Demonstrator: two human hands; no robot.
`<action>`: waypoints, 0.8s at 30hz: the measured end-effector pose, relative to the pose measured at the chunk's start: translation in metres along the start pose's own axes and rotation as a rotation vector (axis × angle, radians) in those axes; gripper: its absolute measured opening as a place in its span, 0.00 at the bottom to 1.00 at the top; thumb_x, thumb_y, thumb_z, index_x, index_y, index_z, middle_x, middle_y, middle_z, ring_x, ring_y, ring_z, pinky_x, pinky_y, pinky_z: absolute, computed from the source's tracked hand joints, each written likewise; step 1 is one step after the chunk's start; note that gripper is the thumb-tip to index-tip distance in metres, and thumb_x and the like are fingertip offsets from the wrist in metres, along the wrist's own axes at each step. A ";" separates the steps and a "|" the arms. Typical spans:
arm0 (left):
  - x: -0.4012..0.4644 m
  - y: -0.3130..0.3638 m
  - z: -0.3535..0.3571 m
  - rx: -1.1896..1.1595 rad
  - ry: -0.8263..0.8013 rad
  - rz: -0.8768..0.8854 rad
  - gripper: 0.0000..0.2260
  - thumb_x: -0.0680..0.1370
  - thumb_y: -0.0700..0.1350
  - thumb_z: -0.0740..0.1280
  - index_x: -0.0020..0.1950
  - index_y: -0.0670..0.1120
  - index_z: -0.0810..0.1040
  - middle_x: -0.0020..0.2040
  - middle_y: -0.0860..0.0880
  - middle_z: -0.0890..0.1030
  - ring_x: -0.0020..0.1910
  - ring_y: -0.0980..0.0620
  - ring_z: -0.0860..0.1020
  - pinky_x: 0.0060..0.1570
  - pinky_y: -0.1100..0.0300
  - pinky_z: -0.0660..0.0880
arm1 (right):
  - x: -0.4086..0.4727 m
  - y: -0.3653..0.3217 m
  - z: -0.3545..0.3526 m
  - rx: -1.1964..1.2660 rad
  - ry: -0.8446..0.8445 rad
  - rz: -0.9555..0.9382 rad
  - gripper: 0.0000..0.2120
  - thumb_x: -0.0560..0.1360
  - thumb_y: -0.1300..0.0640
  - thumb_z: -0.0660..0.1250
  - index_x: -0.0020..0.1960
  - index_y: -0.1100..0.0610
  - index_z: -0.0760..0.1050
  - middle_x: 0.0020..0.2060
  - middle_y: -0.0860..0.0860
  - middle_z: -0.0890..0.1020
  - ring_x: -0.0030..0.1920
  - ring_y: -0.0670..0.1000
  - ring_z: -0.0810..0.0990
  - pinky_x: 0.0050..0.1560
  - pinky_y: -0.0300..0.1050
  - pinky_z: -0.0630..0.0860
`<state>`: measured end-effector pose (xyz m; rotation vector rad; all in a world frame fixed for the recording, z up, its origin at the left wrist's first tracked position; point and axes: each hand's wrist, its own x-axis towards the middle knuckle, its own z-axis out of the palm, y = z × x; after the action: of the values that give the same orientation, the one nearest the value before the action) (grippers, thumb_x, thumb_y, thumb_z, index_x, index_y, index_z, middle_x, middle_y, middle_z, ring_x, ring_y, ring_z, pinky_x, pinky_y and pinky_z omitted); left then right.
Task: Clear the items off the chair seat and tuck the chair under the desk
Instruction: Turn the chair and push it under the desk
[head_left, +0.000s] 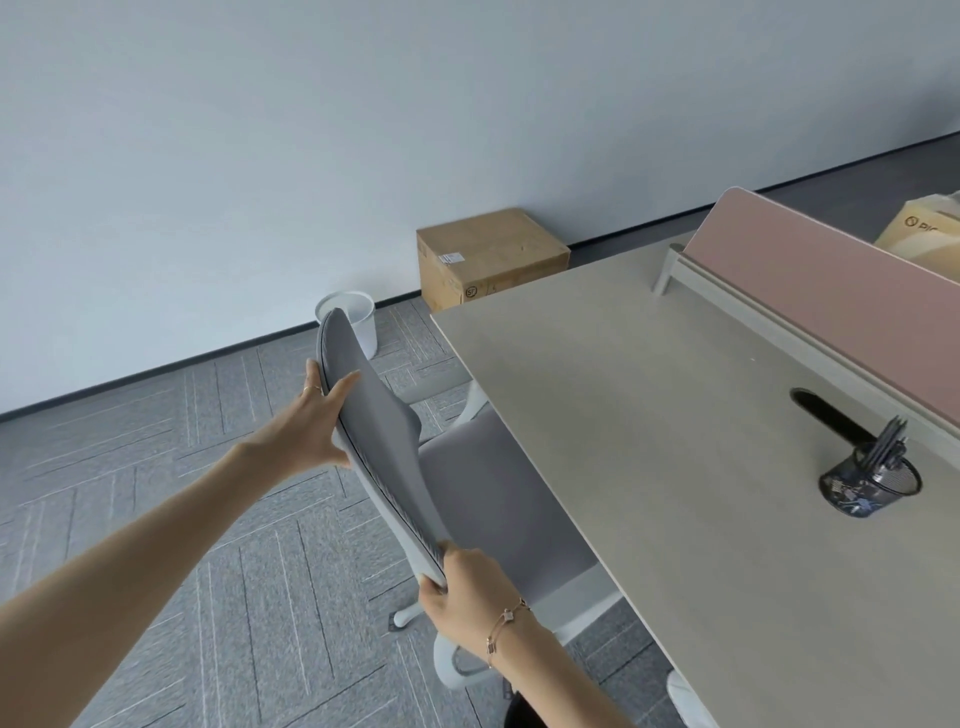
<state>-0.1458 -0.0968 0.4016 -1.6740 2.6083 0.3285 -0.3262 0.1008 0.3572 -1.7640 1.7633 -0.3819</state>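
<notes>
Both hands grip the chair backrest (374, 415): left hand (311, 421) closed on its upper edge, right hand (467, 587) on the lower. Seat (498, 499) partly under desk (675, 467); pen cup (870, 480), bin (358, 317), box (488, 254) nearby, apparently clear of it.

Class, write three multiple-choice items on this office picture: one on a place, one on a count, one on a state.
1. Where is the black mesh pen cup?
A. on the beige desk top
B. on the floor
C. on the chair seat

2. How many hands grip the grey chair backrest?
A. none
B. one
C. two

3. The grey chair seat is:
A. piled with items
B. bare
C. overturned

Answers: 1 A, it stands near the desk's cable slot. 2 C, left hand and right hand both clasp its edge. 3 B, nothing shows on the visible part.
</notes>
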 end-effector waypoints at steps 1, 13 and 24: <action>0.002 0.001 0.003 -0.018 0.024 0.010 0.51 0.61 0.48 0.80 0.76 0.50 0.52 0.73 0.37 0.48 0.59 0.36 0.75 0.64 0.47 0.74 | -0.001 0.003 -0.002 0.000 0.005 0.002 0.13 0.76 0.54 0.56 0.53 0.62 0.71 0.33 0.53 0.74 0.26 0.50 0.69 0.22 0.36 0.61; 0.023 0.046 0.010 -0.025 0.059 0.085 0.41 0.58 0.49 0.80 0.65 0.46 0.63 0.67 0.35 0.57 0.44 0.39 0.78 0.52 0.50 0.79 | -0.010 0.039 -0.027 -0.001 0.042 0.047 0.16 0.74 0.53 0.56 0.56 0.60 0.72 0.24 0.45 0.67 0.22 0.44 0.65 0.21 0.35 0.61; 0.002 0.086 0.012 0.057 0.143 0.108 0.35 0.61 0.52 0.79 0.61 0.44 0.67 0.76 0.36 0.47 0.72 0.34 0.61 0.67 0.43 0.70 | -0.035 0.063 -0.051 -0.067 0.011 0.047 0.13 0.76 0.53 0.57 0.53 0.62 0.70 0.37 0.55 0.75 0.35 0.55 0.74 0.25 0.38 0.62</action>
<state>-0.2251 -0.0614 0.4033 -1.5997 2.7877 0.1390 -0.4093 0.1286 0.3668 -1.7661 1.8414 -0.3166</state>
